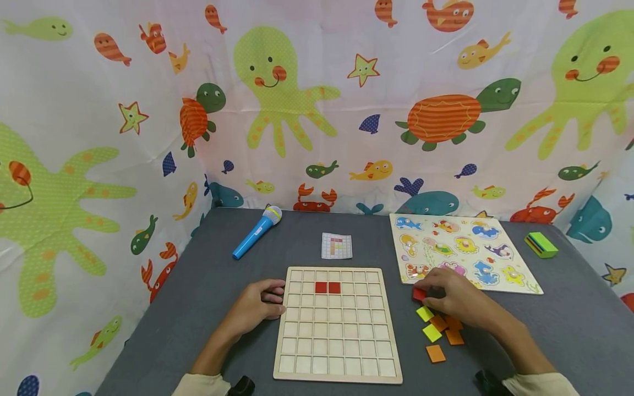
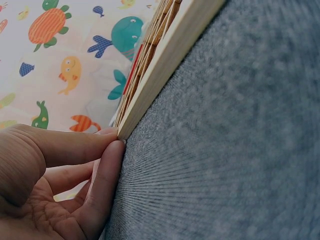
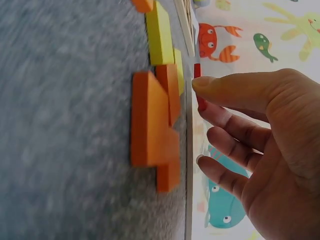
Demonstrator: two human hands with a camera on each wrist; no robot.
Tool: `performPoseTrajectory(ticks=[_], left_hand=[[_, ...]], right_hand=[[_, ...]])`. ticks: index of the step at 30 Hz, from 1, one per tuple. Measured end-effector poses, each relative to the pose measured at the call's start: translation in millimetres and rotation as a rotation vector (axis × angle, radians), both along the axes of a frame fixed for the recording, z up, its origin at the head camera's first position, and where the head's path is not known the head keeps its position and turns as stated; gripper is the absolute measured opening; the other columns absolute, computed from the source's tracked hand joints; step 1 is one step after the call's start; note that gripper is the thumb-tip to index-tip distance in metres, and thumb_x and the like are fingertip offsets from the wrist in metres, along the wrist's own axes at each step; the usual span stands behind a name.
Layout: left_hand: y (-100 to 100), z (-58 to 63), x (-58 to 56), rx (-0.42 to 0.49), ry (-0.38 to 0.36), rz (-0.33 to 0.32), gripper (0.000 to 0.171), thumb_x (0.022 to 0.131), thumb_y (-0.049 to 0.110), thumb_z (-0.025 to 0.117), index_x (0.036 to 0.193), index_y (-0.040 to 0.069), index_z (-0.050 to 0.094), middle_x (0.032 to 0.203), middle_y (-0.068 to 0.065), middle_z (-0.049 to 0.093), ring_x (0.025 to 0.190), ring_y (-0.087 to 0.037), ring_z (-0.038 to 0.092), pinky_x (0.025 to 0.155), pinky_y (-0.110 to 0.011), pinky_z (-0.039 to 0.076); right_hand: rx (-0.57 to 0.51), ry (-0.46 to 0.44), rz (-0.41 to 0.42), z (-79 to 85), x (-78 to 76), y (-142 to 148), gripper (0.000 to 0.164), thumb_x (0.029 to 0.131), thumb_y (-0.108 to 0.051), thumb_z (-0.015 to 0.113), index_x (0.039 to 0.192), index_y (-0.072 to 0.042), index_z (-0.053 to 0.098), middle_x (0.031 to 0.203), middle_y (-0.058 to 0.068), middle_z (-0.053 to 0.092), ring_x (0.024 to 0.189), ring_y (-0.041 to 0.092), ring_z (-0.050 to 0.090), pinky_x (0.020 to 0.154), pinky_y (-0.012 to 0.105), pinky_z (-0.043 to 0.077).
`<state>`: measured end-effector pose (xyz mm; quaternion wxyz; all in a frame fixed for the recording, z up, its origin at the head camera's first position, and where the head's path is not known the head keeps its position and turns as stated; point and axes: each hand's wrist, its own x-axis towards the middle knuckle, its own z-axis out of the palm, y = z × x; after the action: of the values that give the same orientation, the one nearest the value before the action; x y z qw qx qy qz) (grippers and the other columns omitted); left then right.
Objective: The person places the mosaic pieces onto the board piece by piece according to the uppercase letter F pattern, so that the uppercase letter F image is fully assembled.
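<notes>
A wooden grid board [image 1: 339, 330] lies flat on the table, with two red square tiles [image 1: 327, 287] side by side in its second row. My left hand [image 1: 260, 301] holds the board's left edge; in the left wrist view, the thumb and a finger [image 2: 108, 165] meet at the board's rim [image 2: 155, 82]. Between the thumb and forefinger of my right hand [image 1: 453, 296] is a red tile [image 3: 198, 95], pinched above the loose tiles. Below that hand lie two yellow tiles [image 1: 432, 333] and several orange tiles [image 1: 436, 353], some overlapping.
A small printed grid card [image 1: 337, 246] lies behind the board. A toy microphone [image 1: 256, 233] is at the back left. An animal puzzle board [image 1: 465, 250] sits at the back right, beside a stack of green and other coloured tiles [image 1: 541, 245]. A printed curtain [image 1: 317, 110] surrounds the table.
</notes>
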<state>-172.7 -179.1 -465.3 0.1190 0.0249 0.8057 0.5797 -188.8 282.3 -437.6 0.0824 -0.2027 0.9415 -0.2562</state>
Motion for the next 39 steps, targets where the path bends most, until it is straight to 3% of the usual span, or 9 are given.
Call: performPoseTrajectory(ticks=[2, 5, 10, 21, 29, 39], left_hand=[[0, -0.2, -0.3, -0.004, -0.003, 0.002, 0.058, 0.087, -0.005, 0.081, 0.142, -0.004, 0.062, 0.126, -0.017, 0.065, 0.108, -0.025, 0.066, 0.080, -0.037, 0.066], [-1, -1.3, -1.3, -0.013, -0.010, 0.009, 0.058, 0.087, -0.005, 0.081, 0.142, -0.001, 0.063, 0.125, -0.015, 0.065, 0.108, -0.024, 0.066, 0.080, -0.035, 0.066], [0, -2.0, -1.7, -0.018, -0.006, 0.007, 0.058, 0.087, -0.004, 0.081, 0.142, -0.001, 0.063, 0.125, -0.014, 0.065, 0.108, -0.023, 0.066, 0.080, -0.034, 0.065], [0, -1.7, 0.7, 0.009, -0.002, -0.012, 0.060, 0.087, -0.005, 0.081, 0.143, -0.005, 0.060, 0.127, -0.018, 0.064, 0.109, -0.024, 0.066, 0.081, -0.040, 0.066], [-1, -0.4, 0.9, 0.008, -0.005, -0.007, 0.060, 0.087, -0.005, 0.082, 0.143, -0.004, 0.061, 0.127, -0.017, 0.064, 0.109, -0.025, 0.066, 0.081, -0.040, 0.066], [-1, -1.7, -0.1, 0.013, -0.005, -0.005, 0.061, 0.086, -0.005, 0.082, 0.143, -0.005, 0.061, 0.128, -0.018, 0.064, 0.109, -0.024, 0.066, 0.081, -0.040, 0.066]], right_hand=[[-0.004, -0.003, 0.004, 1.2, -1.4, -4, 0.027, 0.095, -0.021, 0.080, 0.121, -0.014, 0.079, 0.123, 0.006, 0.070, 0.115, 0.031, 0.060, 0.102, 0.061, 0.053], [-0.003, 0.002, 0.008, 2.6, -3.5, -11, 0.028, 0.095, -0.021, 0.080, 0.121, -0.015, 0.079, 0.125, 0.008, 0.070, 0.119, 0.035, 0.060, 0.104, 0.065, 0.051], [-0.007, 0.047, 0.035, 2.7, -7.9, -22, 0.028, 0.095, -0.021, 0.080, 0.122, -0.014, 0.080, 0.119, 0.003, 0.070, 0.111, 0.026, 0.060, 0.097, 0.054, 0.055], [-0.044, 0.032, 0.045, 0.6, -13.9, -45, 0.028, 0.097, -0.023, 0.078, 0.125, -0.015, 0.079, 0.119, 0.000, 0.068, 0.116, 0.027, 0.060, 0.098, 0.054, 0.055], [-0.059, 0.079, 0.095, -2.1, -20.1, -62, 0.030, 0.097, -0.023, 0.080, 0.125, -0.014, 0.079, 0.113, -0.006, 0.067, 0.108, 0.019, 0.058, 0.092, 0.043, 0.057], [-0.079, 0.064, 0.103, 1.1, -23.8, -83, 0.031, 0.097, -0.029, 0.079, 0.125, -0.015, 0.079, 0.116, -0.003, 0.069, 0.111, 0.023, 0.059, 0.096, 0.048, 0.055]])
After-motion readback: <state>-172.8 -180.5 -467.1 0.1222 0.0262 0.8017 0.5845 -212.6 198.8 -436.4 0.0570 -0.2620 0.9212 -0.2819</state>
